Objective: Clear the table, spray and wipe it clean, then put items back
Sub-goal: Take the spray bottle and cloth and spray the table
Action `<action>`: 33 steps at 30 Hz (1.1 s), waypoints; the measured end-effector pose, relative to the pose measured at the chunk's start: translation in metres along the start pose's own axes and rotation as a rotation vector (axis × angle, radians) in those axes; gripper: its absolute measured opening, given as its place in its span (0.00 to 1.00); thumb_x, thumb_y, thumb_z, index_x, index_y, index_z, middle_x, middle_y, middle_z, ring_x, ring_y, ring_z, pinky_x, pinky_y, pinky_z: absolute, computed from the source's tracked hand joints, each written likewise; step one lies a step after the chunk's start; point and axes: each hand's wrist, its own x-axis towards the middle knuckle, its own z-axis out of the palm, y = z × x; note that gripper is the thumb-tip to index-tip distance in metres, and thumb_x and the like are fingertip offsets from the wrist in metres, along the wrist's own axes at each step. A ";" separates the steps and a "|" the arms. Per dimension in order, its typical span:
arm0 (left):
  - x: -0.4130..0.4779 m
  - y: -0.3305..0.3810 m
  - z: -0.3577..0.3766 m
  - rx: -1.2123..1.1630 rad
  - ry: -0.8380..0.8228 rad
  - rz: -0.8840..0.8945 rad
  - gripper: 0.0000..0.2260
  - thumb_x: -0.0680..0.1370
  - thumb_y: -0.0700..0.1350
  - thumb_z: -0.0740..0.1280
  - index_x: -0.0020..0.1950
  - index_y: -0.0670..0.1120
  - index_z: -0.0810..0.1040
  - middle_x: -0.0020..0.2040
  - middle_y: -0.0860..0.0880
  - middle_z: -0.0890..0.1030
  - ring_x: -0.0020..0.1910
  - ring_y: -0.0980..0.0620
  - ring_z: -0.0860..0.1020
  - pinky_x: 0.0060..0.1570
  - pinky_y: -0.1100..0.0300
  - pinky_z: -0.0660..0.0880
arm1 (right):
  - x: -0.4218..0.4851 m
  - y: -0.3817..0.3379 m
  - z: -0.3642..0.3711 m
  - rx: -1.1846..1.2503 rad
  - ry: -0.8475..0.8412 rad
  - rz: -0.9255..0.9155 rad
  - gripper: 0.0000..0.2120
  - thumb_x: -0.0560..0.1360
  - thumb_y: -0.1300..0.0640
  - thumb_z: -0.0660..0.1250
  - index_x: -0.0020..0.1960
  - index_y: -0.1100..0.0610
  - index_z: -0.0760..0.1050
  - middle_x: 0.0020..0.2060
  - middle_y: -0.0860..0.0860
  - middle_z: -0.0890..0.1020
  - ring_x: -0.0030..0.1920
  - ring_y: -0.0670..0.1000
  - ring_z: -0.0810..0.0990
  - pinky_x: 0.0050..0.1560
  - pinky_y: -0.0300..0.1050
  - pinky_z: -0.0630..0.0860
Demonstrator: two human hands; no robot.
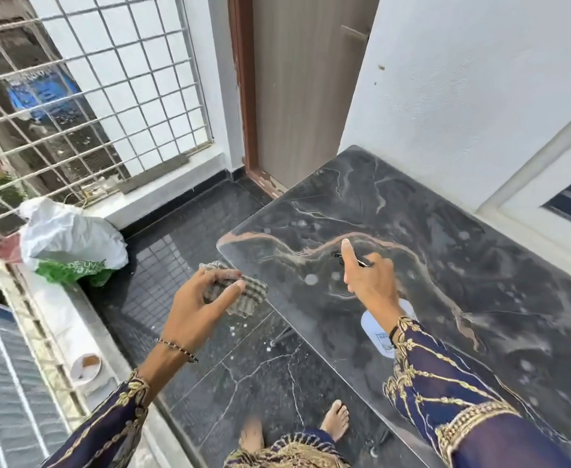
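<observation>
A dark marble-patterned table fills the right half of the head view, its top dotted with wet spots. My right hand grips a clear spray bottle over the table's near-left part, forefinger stretched along the black nozzle. The bottle's body shows below the wrist. My left hand holds a crumpled checked cloth just off the table's left corner, above the floor.
A white and green plastic bag lies on the ledge at the left, by the metal window grille. A small white cup sits on the ledge nearer me. A closed door stands behind the table. My bare feet are on the dark floor.
</observation>
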 end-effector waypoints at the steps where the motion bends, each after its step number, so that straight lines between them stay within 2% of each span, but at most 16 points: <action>1: -0.001 -0.001 -0.001 -0.005 -0.012 -0.005 0.07 0.74 0.52 0.72 0.51 0.55 0.83 0.51 0.55 0.82 0.49 0.53 0.81 0.49 0.46 0.81 | -0.006 0.005 -0.002 0.014 -0.041 -0.007 0.40 0.71 0.22 0.55 0.28 0.57 0.80 0.25 0.51 0.84 0.28 0.50 0.83 0.39 0.45 0.80; 3: -0.002 0.000 -0.001 -0.014 -0.034 -0.016 0.07 0.74 0.52 0.72 0.51 0.55 0.83 0.51 0.54 0.82 0.49 0.53 0.81 0.49 0.46 0.81 | -0.016 0.012 -0.009 0.052 -0.098 -0.003 0.40 0.71 0.22 0.56 0.27 0.57 0.81 0.23 0.49 0.83 0.19 0.48 0.78 0.27 0.38 0.75; 5: -0.002 0.001 0.001 -0.015 -0.051 -0.018 0.07 0.74 0.52 0.71 0.51 0.55 0.83 0.52 0.54 0.82 0.49 0.53 0.81 0.50 0.46 0.81 | -0.028 0.019 -0.016 0.034 -0.105 0.017 0.40 0.71 0.22 0.55 0.27 0.56 0.81 0.23 0.48 0.83 0.18 0.50 0.78 0.23 0.35 0.72; 7: 0.000 0.002 0.005 -0.016 -0.081 -0.020 0.07 0.74 0.52 0.71 0.51 0.55 0.83 0.52 0.55 0.82 0.49 0.54 0.82 0.49 0.48 0.82 | -0.038 0.031 -0.020 -0.045 -0.059 0.058 0.41 0.71 0.21 0.53 0.28 0.57 0.80 0.24 0.49 0.83 0.25 0.49 0.82 0.32 0.42 0.75; 11: 0.004 0.006 0.021 -0.008 -0.141 0.000 0.06 0.75 0.53 0.71 0.51 0.57 0.83 0.52 0.55 0.83 0.46 0.55 0.82 0.45 0.52 0.83 | -0.047 0.059 -0.032 -0.154 0.022 0.177 0.38 0.69 0.21 0.54 0.38 0.55 0.81 0.38 0.54 0.86 0.41 0.59 0.85 0.51 0.53 0.82; 13: 0.007 0.011 0.030 -0.005 -0.180 0.007 0.07 0.75 0.53 0.71 0.51 0.56 0.83 0.53 0.54 0.82 0.47 0.53 0.82 0.46 0.50 0.83 | -0.047 0.074 -0.045 -0.061 -0.002 0.242 0.39 0.68 0.22 0.57 0.39 0.59 0.82 0.31 0.53 0.86 0.35 0.54 0.86 0.46 0.52 0.84; 15: 0.009 0.015 0.040 -0.018 -0.212 0.014 0.07 0.75 0.54 0.70 0.51 0.56 0.83 0.53 0.55 0.82 0.48 0.53 0.82 0.47 0.48 0.82 | -0.048 0.083 -0.056 -0.005 -0.010 0.248 0.41 0.68 0.22 0.58 0.36 0.61 0.82 0.23 0.50 0.83 0.25 0.49 0.82 0.32 0.43 0.80; 17: 0.012 0.020 0.051 -0.033 -0.240 0.025 0.08 0.74 0.57 0.70 0.51 0.56 0.83 0.53 0.56 0.82 0.49 0.55 0.81 0.49 0.48 0.81 | -0.045 0.093 -0.066 0.004 0.014 0.254 0.43 0.68 0.21 0.56 0.35 0.63 0.81 0.23 0.51 0.83 0.21 0.50 0.79 0.31 0.43 0.78; 20: 0.018 0.028 0.069 -0.036 -0.268 0.043 0.13 0.71 0.61 0.69 0.51 0.57 0.83 0.53 0.57 0.81 0.51 0.57 0.80 0.51 0.49 0.81 | -0.031 0.106 -0.079 -0.051 0.086 0.297 0.45 0.69 0.21 0.54 0.43 0.63 0.82 0.39 0.57 0.87 0.42 0.56 0.86 0.53 0.54 0.82; 22: 0.023 0.034 0.083 -0.046 -0.283 0.038 0.11 0.72 0.60 0.69 0.51 0.57 0.83 0.53 0.57 0.81 0.52 0.56 0.80 0.53 0.48 0.80 | -0.016 0.109 -0.091 -0.117 0.131 0.329 0.46 0.69 0.20 0.51 0.49 0.62 0.82 0.48 0.59 0.85 0.49 0.60 0.84 0.58 0.57 0.79; 24: 0.027 0.042 0.097 -0.044 -0.290 0.042 0.10 0.73 0.59 0.69 0.51 0.57 0.83 0.54 0.58 0.82 0.53 0.58 0.80 0.54 0.48 0.80 | 0.002 0.114 -0.104 -0.080 0.131 0.331 0.46 0.70 0.21 0.51 0.52 0.63 0.82 0.43 0.57 0.86 0.42 0.57 0.85 0.52 0.53 0.81; 27: 0.033 0.053 0.120 -0.029 -0.292 0.056 0.09 0.74 0.57 0.70 0.52 0.58 0.83 0.54 0.59 0.82 0.54 0.61 0.80 0.55 0.52 0.79 | 0.028 0.114 -0.121 0.016 0.148 0.303 0.45 0.71 0.22 0.55 0.51 0.65 0.82 0.28 0.52 0.85 0.23 0.50 0.81 0.30 0.40 0.78; 28: 0.037 0.056 0.130 -0.033 -0.293 0.057 0.08 0.75 0.56 0.70 0.52 0.58 0.83 0.54 0.59 0.82 0.54 0.61 0.80 0.56 0.53 0.78 | 0.039 0.115 -0.126 0.014 0.165 0.302 0.45 0.71 0.21 0.54 0.51 0.64 0.82 0.30 0.52 0.86 0.26 0.50 0.83 0.32 0.41 0.79; 29: 0.039 0.060 0.137 -0.038 -0.294 0.051 0.08 0.75 0.56 0.70 0.52 0.57 0.83 0.54 0.59 0.83 0.54 0.61 0.80 0.56 0.53 0.78 | 0.048 0.116 -0.128 -0.019 0.181 0.308 0.46 0.71 0.21 0.53 0.53 0.62 0.82 0.37 0.53 0.88 0.35 0.52 0.86 0.39 0.45 0.81; 31: 0.047 0.068 0.154 -0.048 -0.290 0.047 0.09 0.74 0.57 0.71 0.51 0.57 0.83 0.54 0.58 0.83 0.54 0.60 0.80 0.57 0.53 0.77 | 0.071 0.121 -0.131 -0.131 0.236 0.302 0.48 0.71 0.19 0.48 0.59 0.60 0.80 0.54 0.58 0.85 0.54 0.60 0.84 0.54 0.53 0.77; 33: 0.054 0.076 0.173 -0.055 -0.275 0.044 0.11 0.73 0.59 0.70 0.51 0.56 0.83 0.53 0.58 0.83 0.54 0.59 0.80 0.57 0.55 0.76 | 0.093 0.127 -0.136 -0.148 0.269 0.278 0.49 0.71 0.19 0.46 0.59 0.60 0.80 0.59 0.60 0.82 0.58 0.63 0.81 0.55 0.55 0.75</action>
